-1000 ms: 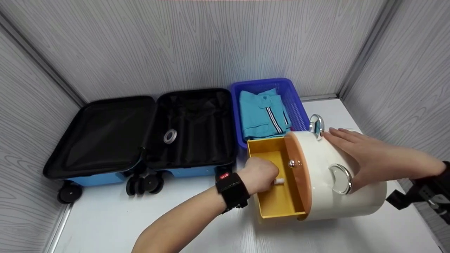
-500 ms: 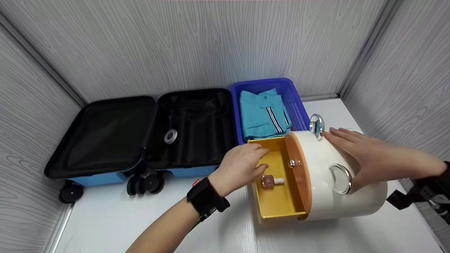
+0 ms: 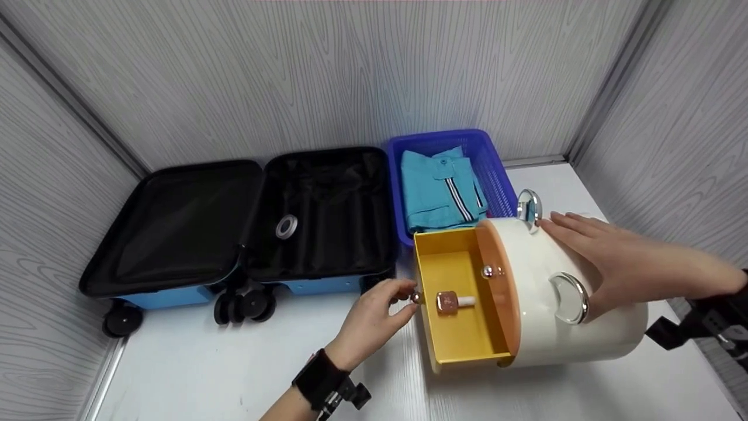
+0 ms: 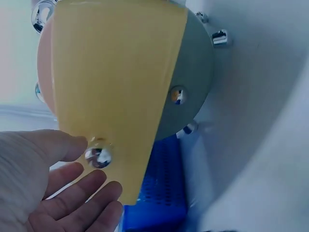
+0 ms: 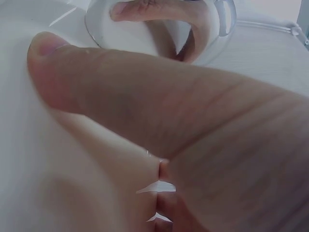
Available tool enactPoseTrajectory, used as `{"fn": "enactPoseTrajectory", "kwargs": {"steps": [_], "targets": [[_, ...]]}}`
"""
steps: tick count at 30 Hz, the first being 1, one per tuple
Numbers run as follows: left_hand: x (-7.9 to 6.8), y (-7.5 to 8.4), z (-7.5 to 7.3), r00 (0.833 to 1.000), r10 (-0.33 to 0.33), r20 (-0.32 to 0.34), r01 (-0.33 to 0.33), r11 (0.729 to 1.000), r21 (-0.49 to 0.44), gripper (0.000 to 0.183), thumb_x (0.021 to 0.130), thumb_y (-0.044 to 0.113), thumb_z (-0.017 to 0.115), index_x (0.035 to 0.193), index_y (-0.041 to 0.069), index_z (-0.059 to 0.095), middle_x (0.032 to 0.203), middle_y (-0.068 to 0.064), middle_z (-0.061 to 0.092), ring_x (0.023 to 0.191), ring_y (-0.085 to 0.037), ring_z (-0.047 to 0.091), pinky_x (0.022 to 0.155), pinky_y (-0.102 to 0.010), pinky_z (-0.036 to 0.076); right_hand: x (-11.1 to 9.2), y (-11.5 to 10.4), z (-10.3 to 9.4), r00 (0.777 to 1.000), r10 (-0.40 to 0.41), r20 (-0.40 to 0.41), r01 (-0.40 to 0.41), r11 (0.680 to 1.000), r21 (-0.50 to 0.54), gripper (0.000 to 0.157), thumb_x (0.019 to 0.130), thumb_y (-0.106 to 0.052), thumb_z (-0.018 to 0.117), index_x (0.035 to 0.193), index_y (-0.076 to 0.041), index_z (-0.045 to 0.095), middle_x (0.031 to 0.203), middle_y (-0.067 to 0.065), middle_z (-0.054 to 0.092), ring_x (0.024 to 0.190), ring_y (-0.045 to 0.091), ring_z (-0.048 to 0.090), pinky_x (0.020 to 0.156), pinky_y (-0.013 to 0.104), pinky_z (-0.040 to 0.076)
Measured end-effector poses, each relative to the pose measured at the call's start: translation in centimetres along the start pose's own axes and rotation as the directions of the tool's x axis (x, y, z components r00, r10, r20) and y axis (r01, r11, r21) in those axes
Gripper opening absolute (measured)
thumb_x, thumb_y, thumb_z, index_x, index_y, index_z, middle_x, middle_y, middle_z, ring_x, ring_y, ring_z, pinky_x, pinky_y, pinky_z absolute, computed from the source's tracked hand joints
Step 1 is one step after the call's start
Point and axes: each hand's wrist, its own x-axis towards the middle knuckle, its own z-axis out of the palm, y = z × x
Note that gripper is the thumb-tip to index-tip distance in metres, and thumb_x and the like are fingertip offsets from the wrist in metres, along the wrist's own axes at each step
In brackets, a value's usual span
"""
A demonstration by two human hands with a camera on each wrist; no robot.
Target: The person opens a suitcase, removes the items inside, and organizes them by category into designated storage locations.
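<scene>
The left hand (image 3: 368, 318) is at the front of a yellow drawer (image 3: 461, 342), thumb and fingers on either side of its silver knob (image 4: 98, 155). In the left wrist view the thumb is close to the knob and the fingers are spread loosely below it. A brownish-pink nail polish bottle (image 3: 447, 302) with a white cap lies on its side in the pulled-out drawer. The right hand (image 3: 619, 260) rests with straight fingers on the curved side of the cream rounded cabinet (image 3: 543, 345), between two of its chrome feet.
Behind the drawer, a blue basket (image 3: 497, 175) holds a folded turquoise garment (image 3: 429, 193). On the left lies a spread-open blue suitcase (image 3: 327, 234) with a black lining and a small round silver-rimmed thing (image 3: 286, 227) in it. A second knob (image 3: 487, 271) sticks out over the drawer.
The left hand has let go of the nail polish bottle in the drawer, lifted out leftward and come down to the drawer's front knob. The right hand stays on the cabinet.
</scene>
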Motion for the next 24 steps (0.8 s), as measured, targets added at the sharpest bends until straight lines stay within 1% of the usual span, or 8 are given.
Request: {"fn": "enactPoseTrajectory", "kwargs": {"steps": [5, 9, 12, 16, 19, 22, 24], "targets": [[0.1, -0.4, 1.1, 0.999, -0.047, -0.022, 0.045, 0.994, -0.1, 0.027, 0.1, 0.024, 0.071, 0.126, 0.015, 0.071, 0.117, 0.005, 0.069, 0.105, -0.009, 0.066, 0.093, -0.032, 0.056, 0.0, -0.1, 0.1, 1.0, 0.003, 0.001, -0.003, 1.0, 0.011, 0.143, 0.054, -0.056, 0.097, 0.166, -0.008, 0.02, 0.167, 0.023, 0.025, 0.151, 0.049, 0.022, 0.116, 0.072, 0.021], [0.3, -0.4, 1.4, 0.997, -0.069, -0.023, 0.065, 0.989, -0.132, 0.021, 0.1, 0.024, 0.071, 0.12, 0.017, 0.073, 0.114, 0.007, 0.069, 0.103, -0.008, 0.066, 0.092, -0.031, 0.055, 0.0, -0.2, 0.1, 1.0, 0.024, 0.015, -0.024, 1.0, -0.002, 0.144, 0.055, -0.057, 0.096, 0.167, -0.009, 0.019, 0.168, 0.022, 0.023, 0.152, 0.048, 0.021, 0.117, 0.071, 0.021], [0.5, -0.4, 1.5, 0.998, -0.062, -0.022, 0.059, 0.991, -0.123, 0.018, 0.1, 0.025, 0.071, 0.117, 0.018, 0.074, 0.112, 0.008, 0.069, 0.102, -0.008, 0.065, 0.091, -0.029, 0.055, 0.0, -0.2, 0.1, 0.999, 0.033, 0.019, -0.032, 0.999, -0.017, 0.143, 0.056, -0.058, 0.095, 0.167, -0.01, 0.018, 0.169, 0.021, 0.022, 0.152, 0.047, 0.021, 0.117, 0.07, 0.022], [1.0, -0.2, 1.9, 0.999, -0.046, -0.017, 0.044, 0.992, -0.121, 0.018, 0.1, 0.026, 0.072, 0.116, 0.018, 0.075, 0.11, 0.007, 0.069, 0.099, -0.006, 0.066, 0.089, -0.027, 0.055, 0.1, -0.1, 0.1, 1.0, 0.02, 0.012, -0.02, 1.0, -0.007, 0.145, 0.054, -0.057, 0.096, 0.166, -0.009, 0.019, 0.168, 0.022, 0.024, 0.151, 0.048, 0.021, 0.117, 0.07, 0.021], [1.5, 0.0, 2.4, 0.999, -0.034, -0.007, 0.032, 0.99, -0.137, 0.018, 0.099, 0.026, 0.073, 0.115, 0.017, 0.075, 0.108, 0.007, 0.069, 0.096, -0.004, 0.066, 0.087, -0.026, 0.056, 0.2, -0.1, 0.2, 1.0, 0.014, 0.007, -0.014, 1.0, 0.002, 0.147, 0.051, -0.058, 0.097, 0.166, -0.008, 0.02, 0.167, 0.024, 0.024, 0.151, 0.049, 0.022, 0.117, 0.071, 0.02], [2.1, 0.5, 3.2, 1.0, -0.013, 0.004, 0.014, 0.987, -0.157, 0.018, 0.099, 0.025, 0.074, 0.114, 0.016, 0.075, 0.106, 0.007, 0.07, 0.094, -0.004, 0.066, 0.086, -0.028, 0.057, 0.2, 0.0, 0.2, 0.999, 0.026, 0.019, -0.026, 1.0, -0.003, 0.146, 0.053, -0.057, 0.096, 0.167, -0.01, 0.018, 0.168, 0.022, 0.022, 0.152, 0.047, 0.02, 0.117, 0.07, 0.02], [2.5, 0.8, 3.7, 1.0, 0.002, 0.009, 0.0, 0.986, -0.164, 0.018, 0.098, 0.023, 0.074, 0.114, 0.015, 0.075, 0.106, 0.008, 0.07, 0.094, -0.003, 0.066, 0.086, -0.028, 0.056, 0.1, 0.0, 0.1, 0.999, 0.03, 0.024, -0.03, 1.0, -0.003, 0.145, 0.054, -0.056, 0.096, 0.167, -0.011, 0.017, 0.169, 0.021, 0.021, 0.153, 0.047, 0.019, 0.117, 0.07, 0.02]]}}
